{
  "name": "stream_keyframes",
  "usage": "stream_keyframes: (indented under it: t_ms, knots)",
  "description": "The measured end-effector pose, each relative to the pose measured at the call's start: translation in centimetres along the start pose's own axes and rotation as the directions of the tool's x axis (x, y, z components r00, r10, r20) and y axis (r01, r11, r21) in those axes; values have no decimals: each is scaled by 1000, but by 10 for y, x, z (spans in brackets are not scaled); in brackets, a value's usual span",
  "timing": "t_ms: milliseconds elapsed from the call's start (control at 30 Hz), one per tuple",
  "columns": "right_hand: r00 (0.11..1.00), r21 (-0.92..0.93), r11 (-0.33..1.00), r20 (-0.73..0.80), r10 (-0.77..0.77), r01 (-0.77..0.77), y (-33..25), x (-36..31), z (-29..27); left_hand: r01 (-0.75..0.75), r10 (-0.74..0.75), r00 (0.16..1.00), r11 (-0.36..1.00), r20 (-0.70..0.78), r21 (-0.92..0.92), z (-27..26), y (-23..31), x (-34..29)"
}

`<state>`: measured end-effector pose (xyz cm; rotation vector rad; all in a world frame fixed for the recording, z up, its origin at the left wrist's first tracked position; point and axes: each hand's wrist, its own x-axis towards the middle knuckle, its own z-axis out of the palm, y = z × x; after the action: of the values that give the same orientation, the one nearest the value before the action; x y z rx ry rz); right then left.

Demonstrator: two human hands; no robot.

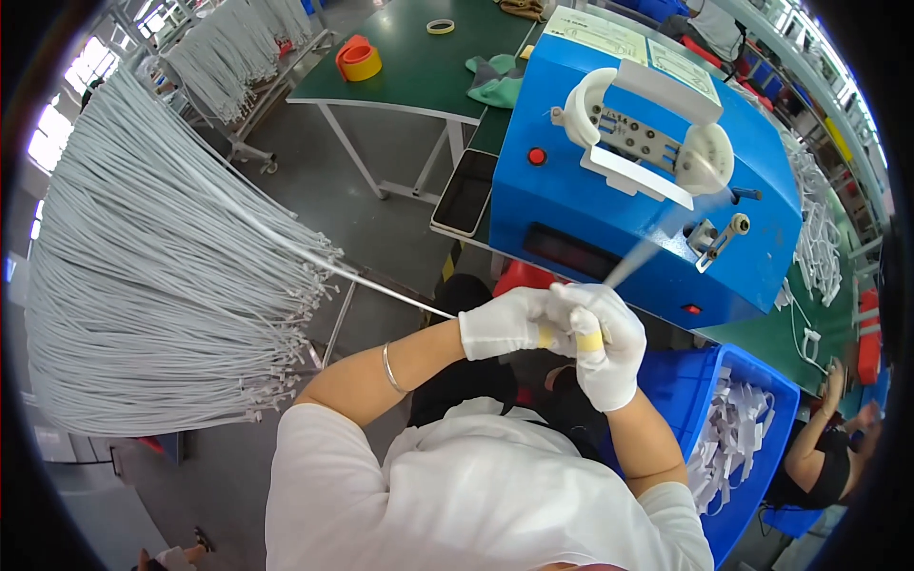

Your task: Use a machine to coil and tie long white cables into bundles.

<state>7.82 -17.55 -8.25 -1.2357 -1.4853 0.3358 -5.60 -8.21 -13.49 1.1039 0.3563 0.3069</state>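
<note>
My left hand (514, 324), in a white glove, is closed around a white cable (381, 288) that comes from the hanging bundle on the left. My right hand (609, 350), gloved as well, has its fingers closed and pressed against the left fingertips in front of my chest. Yellow tape is wrapped around a finger on each glove. Up from the right fingers toward the machine runs a white strand (636, 260), smeared by motion. Whether it is the same cable is hidden by the gloves. A blue machine (590, 214) with white curved guards (636, 181) stands just beyond my hands.
A large bundle of white cables (162, 276) hangs on a rack at left. Right of me, a blue bin (700, 381) holds white strips (738, 428). The green table (409, 48) carries orange and yellow tape rolls (360, 62) and a green cloth (495, 81). Another person (819, 457) sits at far right.
</note>
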Motion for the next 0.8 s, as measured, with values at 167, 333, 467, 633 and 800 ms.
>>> stream_keyframes:
  t_ms: [167, 333, 467, 633, 800]
  knots:
    - [921, 78, 918, 76, 383, -388, -14, 29, -1, -190, 192, 975, 455, 113, 870, -22, 83, 9]
    - [826, 297, 788, 3, 563, -539, -19, 38, 4, -372, 757, 633, 480, -160, 795, -27, 158, 21]
    - [861, 271, 837, -50, 505, -475, -9, 32, 4, -398, 872, 488, 250, -27, 883, -26, 175, 50]
    - [788, 242, 775, -60, 612, -583, -18, 15, -20, -294, 844, 537, 198, -9, 935, -21, 170, 56]
    - [802, 105, 824, -190, 566, -557, -16, -9, -99, -412, 862, 507, 259, -15, 874, -23, 165, 46]
